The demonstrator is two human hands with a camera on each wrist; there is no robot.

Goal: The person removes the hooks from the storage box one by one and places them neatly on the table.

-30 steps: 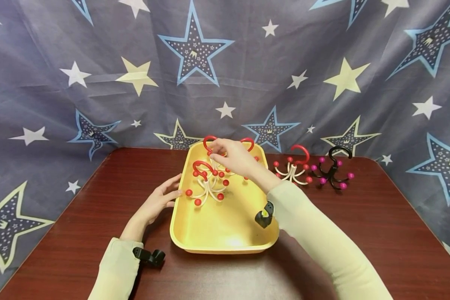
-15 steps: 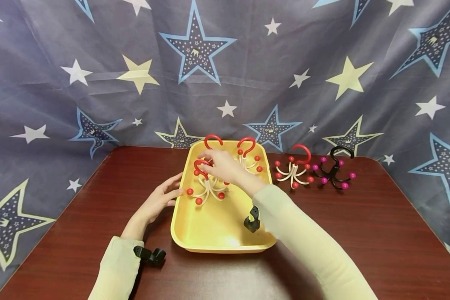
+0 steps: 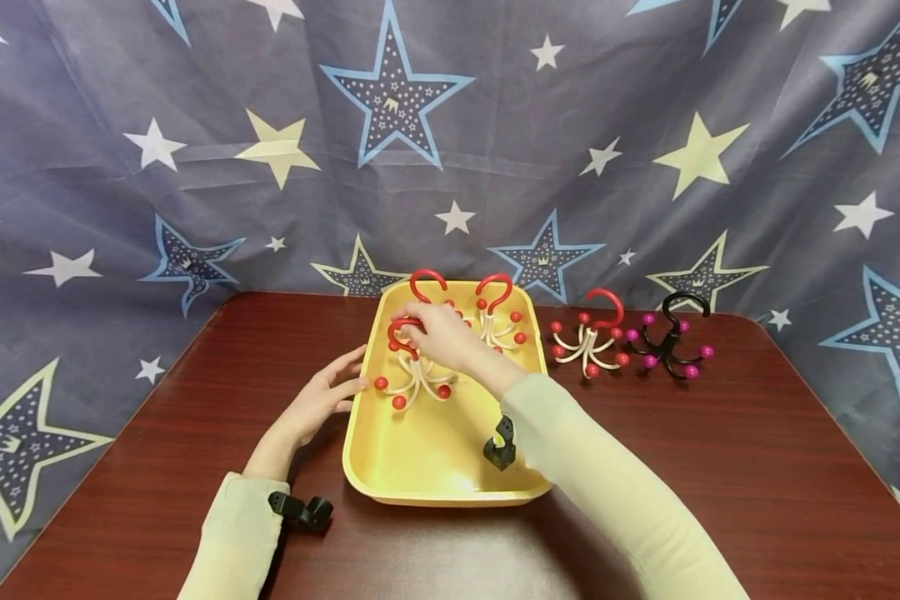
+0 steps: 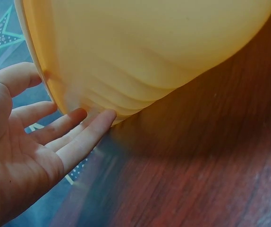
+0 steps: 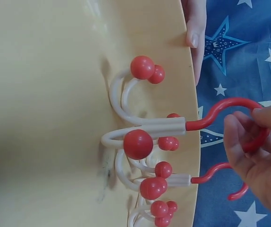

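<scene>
Inside a yellow plastic tray (image 3: 450,467) stands the nearest white multi-arm hook hanger (image 3: 418,379), with red ball tips and a red top hook. My right hand (image 3: 446,337) reaches over the tray and holds its top hook, the thumb and fingers curled around the red loop (image 5: 230,102) in the right wrist view. Behind it are a second hanger (image 3: 427,279) at the left and a third (image 3: 489,325) at the right; the hand partly hides the left one. My left hand (image 3: 318,404) rests against the tray's left side, its fingers extended along the yellow outer wall (image 4: 126,61).
Right of the tray, another white-and-red hanger (image 3: 588,342) stands on the dark red wooden table (image 3: 157,467). Beside it is a black hanger (image 3: 667,342) with magenta balls. A grey star-patterned curtain (image 3: 450,183) hangs behind the table.
My right hand has left the back hangers and come toward me and slightly left, onto the hook of the nearest hanger. My left hand stays at the tray's side.
</scene>
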